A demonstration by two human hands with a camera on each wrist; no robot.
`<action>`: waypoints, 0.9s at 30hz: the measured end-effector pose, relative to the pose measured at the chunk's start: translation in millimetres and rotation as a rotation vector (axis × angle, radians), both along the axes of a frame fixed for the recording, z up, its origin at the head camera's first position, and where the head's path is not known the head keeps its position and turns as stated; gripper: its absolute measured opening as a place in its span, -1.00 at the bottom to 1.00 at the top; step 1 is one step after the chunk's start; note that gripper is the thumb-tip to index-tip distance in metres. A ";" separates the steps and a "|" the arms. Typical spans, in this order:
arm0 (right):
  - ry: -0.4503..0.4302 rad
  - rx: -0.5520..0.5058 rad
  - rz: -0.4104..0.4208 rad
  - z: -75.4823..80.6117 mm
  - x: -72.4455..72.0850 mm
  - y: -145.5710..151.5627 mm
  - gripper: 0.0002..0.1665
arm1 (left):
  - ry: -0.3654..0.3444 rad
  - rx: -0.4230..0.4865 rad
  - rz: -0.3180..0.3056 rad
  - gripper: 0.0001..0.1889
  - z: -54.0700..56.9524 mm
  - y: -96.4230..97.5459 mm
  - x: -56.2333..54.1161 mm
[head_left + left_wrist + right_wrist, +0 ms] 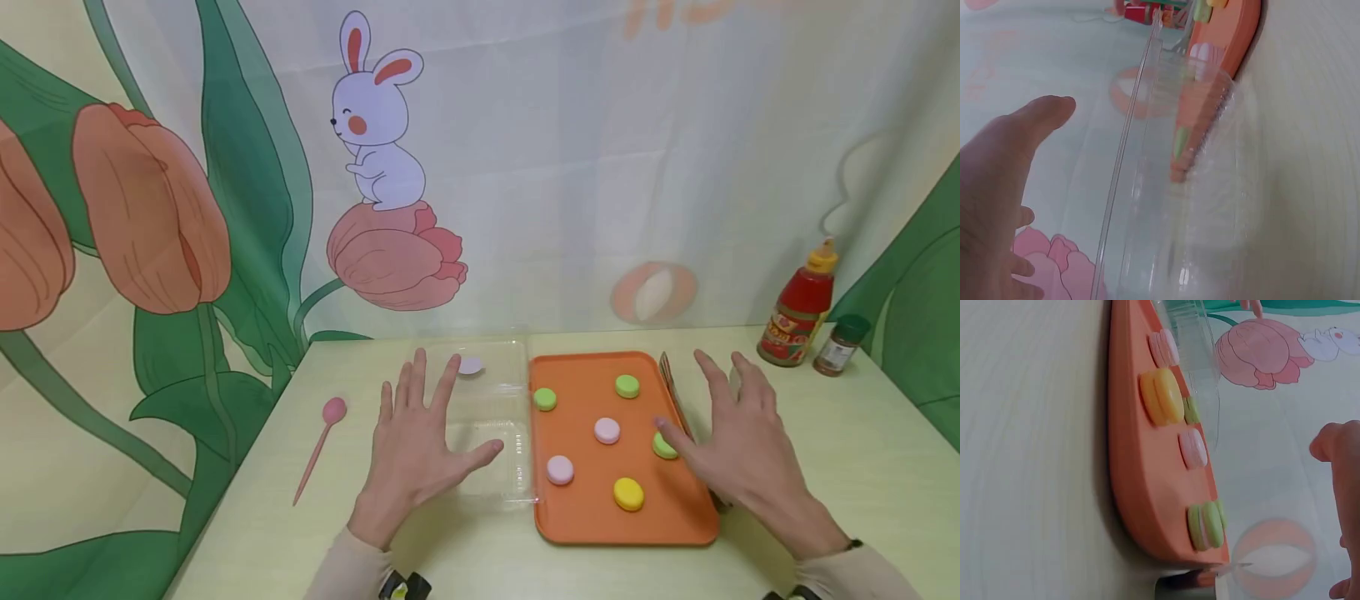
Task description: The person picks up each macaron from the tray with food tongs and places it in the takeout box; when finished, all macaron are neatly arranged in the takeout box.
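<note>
My left hand (416, 446) is held with fingers spread above a clear plastic box (519, 467), touching nothing. The box lies opened out, its lid (510, 354) toward the back. An orange tray (600, 531) stands right beside it, bearing several macarons: green (627, 386), pink (607, 431) and one yellow (628, 494). Over the tray's right edge is my right hand (750, 450), fingers apart and holding nothing. Its thumb overlaps a green macaron (664, 446) in the head view. A long metal utensil (667, 375) runs along that edge, partly hidden by the hand.
To the left lies a pink spoon (322, 446). A red sauce bottle (798, 308) and a small green-capped jar (842, 344) stand at the back right. A white oval piece (470, 366) is at the lid. Behind the table hangs a printed cloth (540, 167).
</note>
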State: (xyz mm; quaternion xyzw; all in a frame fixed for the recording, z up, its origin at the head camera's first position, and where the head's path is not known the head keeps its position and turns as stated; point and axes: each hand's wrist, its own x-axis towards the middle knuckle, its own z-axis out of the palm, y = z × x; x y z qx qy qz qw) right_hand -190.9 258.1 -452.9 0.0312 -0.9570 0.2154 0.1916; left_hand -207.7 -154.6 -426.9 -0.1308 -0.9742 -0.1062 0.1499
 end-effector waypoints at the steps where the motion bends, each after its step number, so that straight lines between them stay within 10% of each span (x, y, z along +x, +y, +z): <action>1: 0.004 -0.019 -0.008 -0.8 0.4 2.3 0.27 | 0.015 0.017 -0.004 0.31 -0.1 -3.3 0.1; 14: -0.034 -0.198 -0.049 -22.3 10.2 26.6 0.29 | 0.039 0.299 -0.001 0.11 -6.7 -53.3 12.3; 27: -0.218 -0.281 -0.122 -44.3 17.9 29.8 0.44 | -0.028 0.558 -0.108 0.08 -56.0 -84.7 23.6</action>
